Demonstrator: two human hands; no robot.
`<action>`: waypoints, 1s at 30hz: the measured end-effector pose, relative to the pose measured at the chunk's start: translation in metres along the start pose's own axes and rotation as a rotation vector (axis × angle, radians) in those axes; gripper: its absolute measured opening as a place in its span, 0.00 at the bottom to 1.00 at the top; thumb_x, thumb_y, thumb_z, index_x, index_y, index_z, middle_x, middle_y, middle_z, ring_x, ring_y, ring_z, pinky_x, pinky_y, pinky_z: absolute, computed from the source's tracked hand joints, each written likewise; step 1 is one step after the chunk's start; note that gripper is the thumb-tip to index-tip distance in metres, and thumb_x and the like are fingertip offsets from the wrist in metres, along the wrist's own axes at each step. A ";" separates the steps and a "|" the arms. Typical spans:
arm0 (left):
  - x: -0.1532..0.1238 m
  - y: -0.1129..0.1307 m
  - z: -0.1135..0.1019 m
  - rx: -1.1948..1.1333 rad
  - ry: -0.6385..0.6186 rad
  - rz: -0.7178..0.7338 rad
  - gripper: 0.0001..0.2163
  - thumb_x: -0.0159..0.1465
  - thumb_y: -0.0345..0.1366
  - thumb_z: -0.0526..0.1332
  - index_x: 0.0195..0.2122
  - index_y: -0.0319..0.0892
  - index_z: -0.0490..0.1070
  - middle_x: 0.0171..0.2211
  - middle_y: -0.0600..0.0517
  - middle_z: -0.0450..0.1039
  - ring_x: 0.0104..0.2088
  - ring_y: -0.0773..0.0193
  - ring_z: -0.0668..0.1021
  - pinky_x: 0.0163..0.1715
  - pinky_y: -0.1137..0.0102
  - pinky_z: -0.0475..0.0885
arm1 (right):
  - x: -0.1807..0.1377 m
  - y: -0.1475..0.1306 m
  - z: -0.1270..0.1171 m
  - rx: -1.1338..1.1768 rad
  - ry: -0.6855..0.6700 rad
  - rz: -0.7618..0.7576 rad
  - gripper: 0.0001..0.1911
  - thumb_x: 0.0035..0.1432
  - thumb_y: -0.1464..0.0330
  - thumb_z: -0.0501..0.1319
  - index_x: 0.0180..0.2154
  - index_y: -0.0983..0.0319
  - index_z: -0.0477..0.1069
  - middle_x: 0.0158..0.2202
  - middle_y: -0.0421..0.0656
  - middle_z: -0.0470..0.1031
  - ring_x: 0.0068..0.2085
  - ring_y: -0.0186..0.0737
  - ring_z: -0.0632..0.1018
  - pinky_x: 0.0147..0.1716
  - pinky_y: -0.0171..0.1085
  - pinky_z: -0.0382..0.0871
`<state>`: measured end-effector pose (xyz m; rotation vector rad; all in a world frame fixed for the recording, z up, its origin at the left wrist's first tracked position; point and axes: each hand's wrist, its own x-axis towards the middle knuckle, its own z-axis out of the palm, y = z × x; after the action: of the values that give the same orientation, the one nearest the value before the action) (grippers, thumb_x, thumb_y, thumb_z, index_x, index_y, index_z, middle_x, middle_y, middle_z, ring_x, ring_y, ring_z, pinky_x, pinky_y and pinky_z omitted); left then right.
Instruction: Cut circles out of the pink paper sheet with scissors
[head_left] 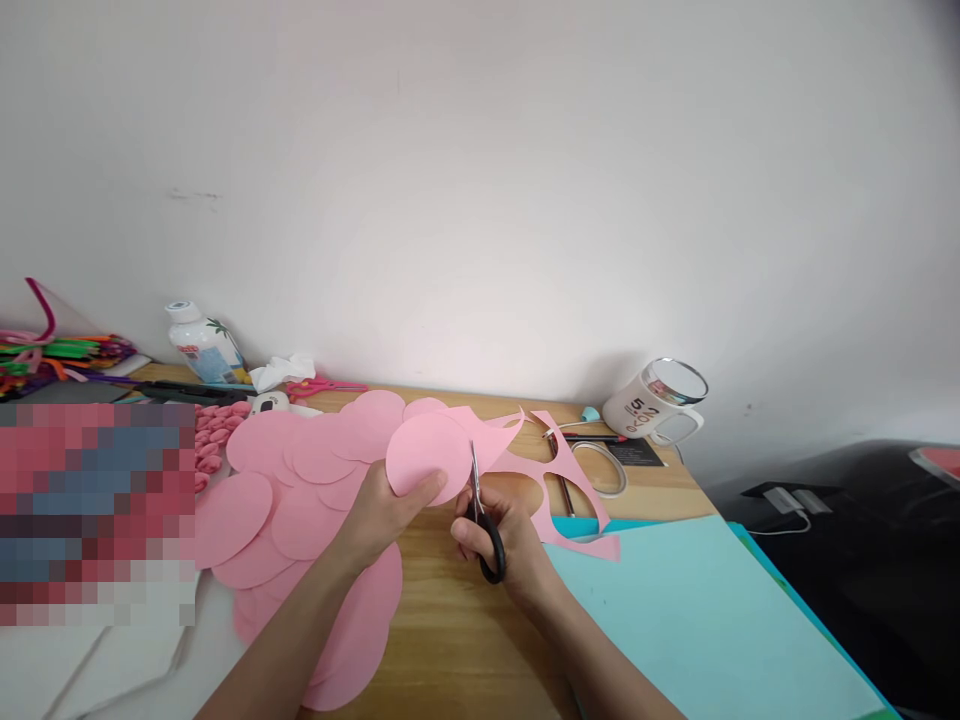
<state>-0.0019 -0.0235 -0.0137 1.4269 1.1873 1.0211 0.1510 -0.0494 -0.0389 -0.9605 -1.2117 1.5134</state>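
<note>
My left hand (401, 505) pinches a pink paper circle (426, 455) by its lower edge, thumb on top. In my right hand (499, 530) is a pair of scissors (490, 545) with black handles, fingers through the loops. The blades point up and meet the circle's right edge. A curved pink offcut (499, 440) stretches right from the cutting line; whether it is still joined to the circle I cannot tell. Many pink paper circles (315, 520) lie overlapping in a pile left of and beneath my left hand.
Pink paper scraps (581, 490) with round cut-outs lie right of the scissors, over a pen and a white tape ring (604, 470). Light blue paper sheets (675, 590) cover the right side. A mug (637, 405), a white bottle (202, 345) and pink scissors (326, 385) stand or lie along the wall.
</note>
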 end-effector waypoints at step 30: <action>0.000 0.006 -0.004 0.010 -0.038 -0.088 0.13 0.53 0.40 0.63 0.35 0.36 0.74 0.33 0.48 0.78 0.37 0.54 0.77 0.33 0.67 0.72 | 0.001 0.003 -0.003 -0.096 -0.014 -0.018 0.18 0.42 0.57 0.67 0.27 0.62 0.65 0.20 0.35 0.56 0.22 0.31 0.57 0.21 0.32 0.50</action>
<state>-0.0054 -0.0232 -0.0073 1.3842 1.2178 0.9246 0.1534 -0.0476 -0.0422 -1.0003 -1.3094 1.4612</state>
